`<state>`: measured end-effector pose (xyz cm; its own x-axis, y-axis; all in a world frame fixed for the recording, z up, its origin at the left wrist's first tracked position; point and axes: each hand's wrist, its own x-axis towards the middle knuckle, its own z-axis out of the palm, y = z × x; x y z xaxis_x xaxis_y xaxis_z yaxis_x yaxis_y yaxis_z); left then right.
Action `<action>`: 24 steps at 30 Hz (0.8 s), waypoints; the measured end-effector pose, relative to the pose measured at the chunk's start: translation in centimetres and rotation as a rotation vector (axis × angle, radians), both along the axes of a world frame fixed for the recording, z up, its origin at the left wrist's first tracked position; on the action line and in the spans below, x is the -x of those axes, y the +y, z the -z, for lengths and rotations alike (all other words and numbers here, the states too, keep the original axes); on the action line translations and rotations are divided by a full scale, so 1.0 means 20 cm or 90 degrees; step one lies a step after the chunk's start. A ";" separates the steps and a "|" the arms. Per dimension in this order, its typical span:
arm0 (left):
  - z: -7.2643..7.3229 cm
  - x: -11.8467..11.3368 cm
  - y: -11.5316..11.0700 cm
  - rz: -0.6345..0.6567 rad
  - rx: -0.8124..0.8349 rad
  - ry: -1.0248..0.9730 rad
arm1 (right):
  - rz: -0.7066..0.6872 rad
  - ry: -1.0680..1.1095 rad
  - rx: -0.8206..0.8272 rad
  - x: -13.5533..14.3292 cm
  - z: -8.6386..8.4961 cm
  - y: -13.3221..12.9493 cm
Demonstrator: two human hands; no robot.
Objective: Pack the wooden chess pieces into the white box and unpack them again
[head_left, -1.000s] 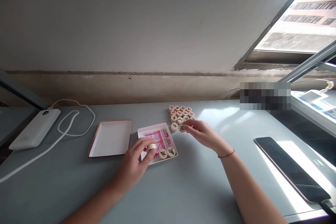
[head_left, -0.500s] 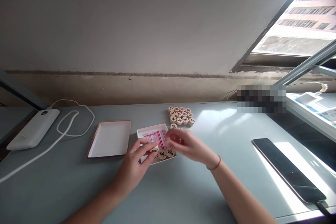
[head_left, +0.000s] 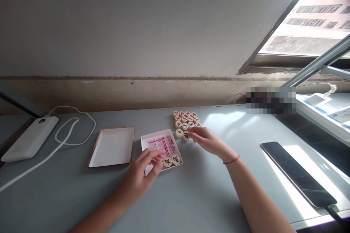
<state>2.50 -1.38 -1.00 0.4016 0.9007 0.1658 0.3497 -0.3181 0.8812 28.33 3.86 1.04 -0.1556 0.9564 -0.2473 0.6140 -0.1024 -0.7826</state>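
My right hand pinches a round wooden Chinese chess piece at the near end of the grouped pieces, on the tabletop. Several more chess pieces lie there in rows, characters up, red ones at the back and black ones nearer. A shallow white box stands just left of them, with a pink-lined sheet in its bottom. Two black-marked pieces sit in its near right corner. Over the box's near left part is my left hand, thumb and fingers apart, no piece visible in it; it hides that corner.
A white box lid lies open side up left of the box. Farther left are a white power bank and its looping cable. At right, a phone lies plugged in. A wall bounds the table's back.
My right hand has moved from the box to the grouped pieces, where another piece now sits under its fingertips. The piece held in my left hand before is gone from it.
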 end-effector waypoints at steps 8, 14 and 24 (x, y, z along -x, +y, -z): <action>-0.03 -0.01 0.01 0.006 -0.062 0.023 | 0.035 -0.151 0.044 -0.05 0.04 0.02; -0.02 0.00 0.00 0.022 -0.167 0.040 | -0.061 -0.216 0.022 -0.03 0.05 0.00; 0.02 -0.02 0.02 -0.010 -0.392 0.285 | -0.081 -0.152 -0.068 0.04 -0.01 -0.03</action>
